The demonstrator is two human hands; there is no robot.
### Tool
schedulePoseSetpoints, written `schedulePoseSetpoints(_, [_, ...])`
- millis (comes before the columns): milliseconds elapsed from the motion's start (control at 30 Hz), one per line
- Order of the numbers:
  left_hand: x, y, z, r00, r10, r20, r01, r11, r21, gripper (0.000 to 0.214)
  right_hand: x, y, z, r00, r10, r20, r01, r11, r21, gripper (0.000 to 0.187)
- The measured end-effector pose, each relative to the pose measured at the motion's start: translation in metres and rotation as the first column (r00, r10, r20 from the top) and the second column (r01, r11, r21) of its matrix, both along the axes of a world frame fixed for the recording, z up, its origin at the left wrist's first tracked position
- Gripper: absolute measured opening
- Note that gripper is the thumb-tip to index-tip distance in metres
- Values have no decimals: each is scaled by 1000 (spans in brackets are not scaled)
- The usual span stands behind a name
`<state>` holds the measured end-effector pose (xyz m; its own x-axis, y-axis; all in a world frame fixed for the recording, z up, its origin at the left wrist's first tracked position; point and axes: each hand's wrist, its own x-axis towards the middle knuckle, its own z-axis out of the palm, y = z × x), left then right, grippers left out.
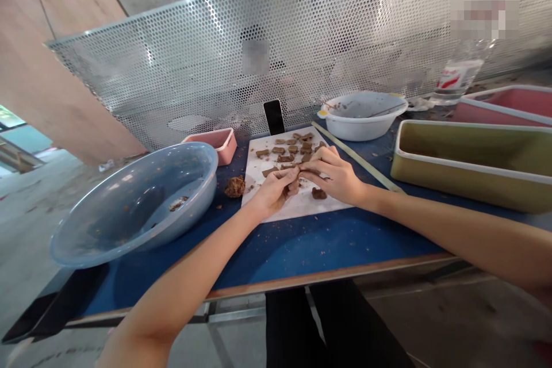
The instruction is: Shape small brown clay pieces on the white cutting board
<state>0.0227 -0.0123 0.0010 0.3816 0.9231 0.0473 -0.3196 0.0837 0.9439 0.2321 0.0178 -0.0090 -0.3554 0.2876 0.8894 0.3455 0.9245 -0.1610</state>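
Over a white sheet [276, 214], my left hand [276, 192] and my right hand [331, 173] meet with fingers closed. Their fingertips pinch a small brown dough-like piece, mostly hidden by the fingers. Several brown, bone-like shapes lie on the sheet beyond my hands, among them a brown shape [262, 153] at the left. Another brown piece [319, 194] rests just below my right hand. Crumbs are scattered around them. A rough brown lump [235, 186] sits on the blue table left of the sheet.
A large blue basin [142, 207] stands left, with a small pink box [226, 146] behind it. A phone [274, 117] leans upright beyond the sheet. Rightward are a pale stick [357, 158], white basin [362, 126], olive trough [466, 175] and bottle [459, 75]. Perforated metal [185, 63] borders the back.
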Motion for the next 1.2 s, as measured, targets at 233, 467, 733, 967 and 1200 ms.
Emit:
schedulePoseSetpoints(233, [-2, 5, -5, 999, 16, 42, -14, 999, -39, 47, 0, 0, 1, 999, 21, 43, -24, 998, 65, 19])
schedulePoseSetpoints(467, [-1, 3, -2, 997, 42, 59, -39, 998, -50, 49, 0, -1, 1, 996, -54, 70, 48, 994, 94, 17])
schedulePoseSetpoints(733, [-1, 3, 2, 995, 40, 88, -34, 997, -72, 45, 2, 0, 2, 990, -80, 117, 69, 993, 96, 19])
schedulePoseSetpoints(967, [-3, 4, -2, 997, 19, 79, -17, 1000, -23, 42, 1, -5, 2, 995, -63, 73, 58, 996, 74, 12])
schedulePoseSetpoints(1200, [-5, 5, 1, 999, -16, 28, 15, 1000, 8, 50, 3, 0, -6, 998, -13, 64, 8, 997, 80, 16])
